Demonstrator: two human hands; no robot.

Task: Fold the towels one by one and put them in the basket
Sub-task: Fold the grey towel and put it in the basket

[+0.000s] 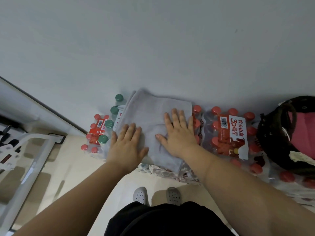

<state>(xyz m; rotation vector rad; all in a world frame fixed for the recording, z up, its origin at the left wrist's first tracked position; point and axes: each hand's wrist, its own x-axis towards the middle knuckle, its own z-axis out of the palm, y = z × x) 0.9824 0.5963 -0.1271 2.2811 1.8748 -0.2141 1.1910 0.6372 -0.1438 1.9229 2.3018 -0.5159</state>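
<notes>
A grey towel [150, 113] lies folded over on top of shrink-wrapped packs of water bottles against the wall. My left hand [127, 145] rests flat on its near left edge, fingers spread. My right hand [179, 132] presses flat on the towel's right half, palm down. Neither hand grips the cloth. A dark wicker basket [272, 143] stands at the far right on the bottle packs, with pink cloth [303, 130] inside it.
Packs of red-capped bottles [230, 133] run along the white wall [153, 48]; several green-capped bottles [110, 123] stand left of the towel. A white metal frame [34, 150] is on the floor at left. My feet in grey clogs [156, 195] stand on the beige floor.
</notes>
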